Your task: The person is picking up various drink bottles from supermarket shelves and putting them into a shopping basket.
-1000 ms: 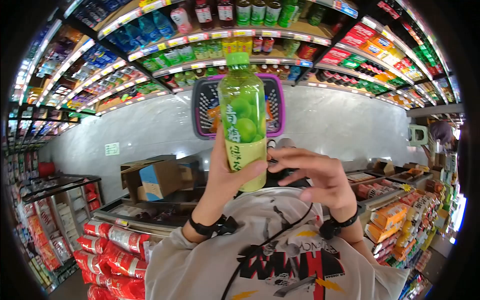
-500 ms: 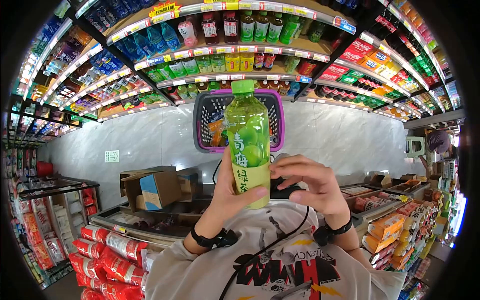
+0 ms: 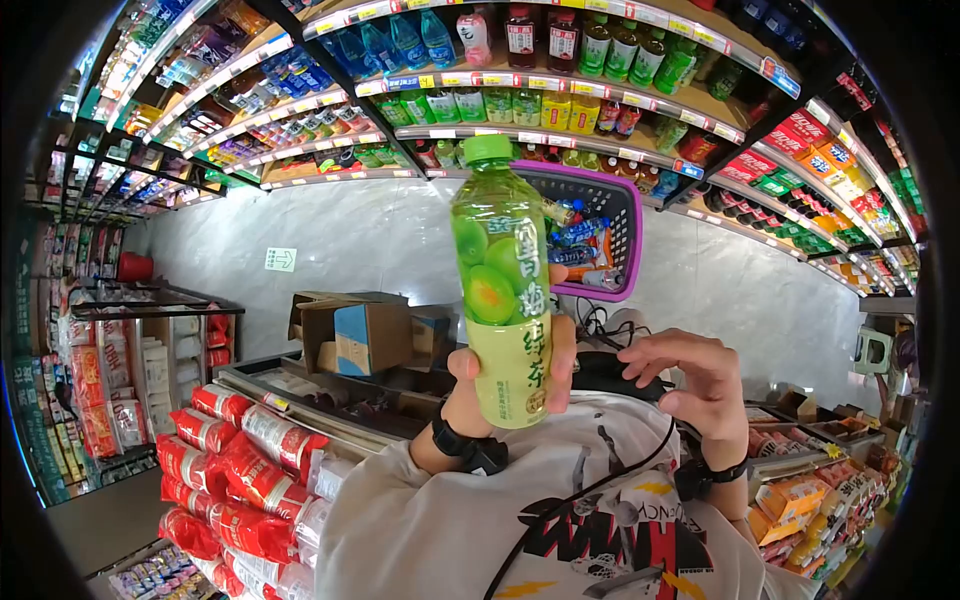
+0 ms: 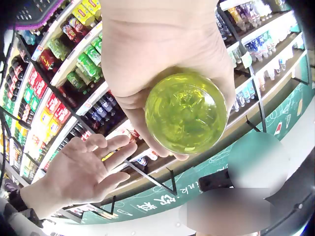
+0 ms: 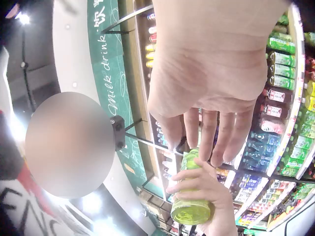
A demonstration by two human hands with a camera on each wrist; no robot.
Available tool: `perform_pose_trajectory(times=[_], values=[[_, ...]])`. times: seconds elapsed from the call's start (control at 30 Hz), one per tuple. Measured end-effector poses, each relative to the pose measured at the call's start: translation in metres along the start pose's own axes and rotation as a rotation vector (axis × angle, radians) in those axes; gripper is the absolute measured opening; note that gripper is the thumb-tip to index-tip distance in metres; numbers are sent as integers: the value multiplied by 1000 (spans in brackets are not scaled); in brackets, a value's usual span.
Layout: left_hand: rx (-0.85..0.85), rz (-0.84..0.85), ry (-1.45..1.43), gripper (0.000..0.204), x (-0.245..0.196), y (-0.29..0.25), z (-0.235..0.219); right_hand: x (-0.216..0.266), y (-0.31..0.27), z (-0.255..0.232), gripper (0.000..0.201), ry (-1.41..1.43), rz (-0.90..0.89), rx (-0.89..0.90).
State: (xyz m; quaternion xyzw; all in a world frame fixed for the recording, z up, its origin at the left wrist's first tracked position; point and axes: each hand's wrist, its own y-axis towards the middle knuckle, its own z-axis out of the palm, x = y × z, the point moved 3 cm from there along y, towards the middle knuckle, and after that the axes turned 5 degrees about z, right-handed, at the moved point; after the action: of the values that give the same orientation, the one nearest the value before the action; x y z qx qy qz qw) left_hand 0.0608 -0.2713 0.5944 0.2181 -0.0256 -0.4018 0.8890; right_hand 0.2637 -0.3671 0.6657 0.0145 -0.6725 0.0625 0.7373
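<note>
My left hand [image 3: 562,362] grips the lower part of a green tea bottle [image 3: 497,290], which stands upright in front of my chest in the head view. The bottle has a green cap [image 3: 487,149] and a pale green label with green plums and white and dark characters. From below, the left wrist view shows its clear yellow-green base [image 4: 187,114], with the palm wrapped behind it. To the right of the bottle, my right hand [image 3: 700,380] hovers apart from it, fingers loosely bent and holding nothing. The right wrist view shows its fingers [image 5: 224,132] spread above the bottle.
A purple-rimmed shopping basket [image 3: 628,215] with bottles and packets sits on the floor behind the bottle. Drink shelves [image 3: 600,90] line the far side. At left are an opened cardboard box [image 3: 370,335] and stacked red bags [image 3: 245,480]; a low snack display [image 3: 800,500] stands at right.
The bottle has turned in my left hand, so its characters now face further right and small label text shows. The view has swung left, shifting basket and shelves right. My right hand stays apart.
</note>
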Motion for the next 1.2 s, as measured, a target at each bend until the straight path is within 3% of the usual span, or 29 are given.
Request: perform_pose_trajectory(times=[0.17, 0.27, 0.33, 0.43, 0.77, 0.83, 0.87, 0.97, 1.03, 1.2], values=[[-27, -1, 31, 110, 0, 6, 3, 2, 1, 1, 48, -38, 9, 0], [-108, -23, 205, 112, 1, 12, 9, 0, 2, 0, 47, -51, 17, -1], [-225, -6, 235, 104, 5, 13, 8, -1, 1, 1, 47, -48, 12, -3], [-264, -84, 307, 96, 4, 10, 2, -4, -2, 0, 48, -109, 11, -19], [-215, -106, 267, 86, 12, 12, 1, -4, -4, -4, 49, -101, 58, -7], [-362, -124, 515, 82, 10, 16, 12, -8, -5, -6, 56, -97, 88, 7], [-410, -147, 544, 91, 12, 17, 16, -7, -4, -7, 56, -108, 85, 1], [-374, -154, 648, 87, 15, 25, 20, -4, -1, -4, 70, -161, 51, 21], [-319, -188, 609, 92, 15, 31, 27, -7, 0, -2, 82, -146, 51, 24], [-246, -242, 843, 114, 19, 27, 41, -16, 0, -6, 100, -4, 64, -17]])
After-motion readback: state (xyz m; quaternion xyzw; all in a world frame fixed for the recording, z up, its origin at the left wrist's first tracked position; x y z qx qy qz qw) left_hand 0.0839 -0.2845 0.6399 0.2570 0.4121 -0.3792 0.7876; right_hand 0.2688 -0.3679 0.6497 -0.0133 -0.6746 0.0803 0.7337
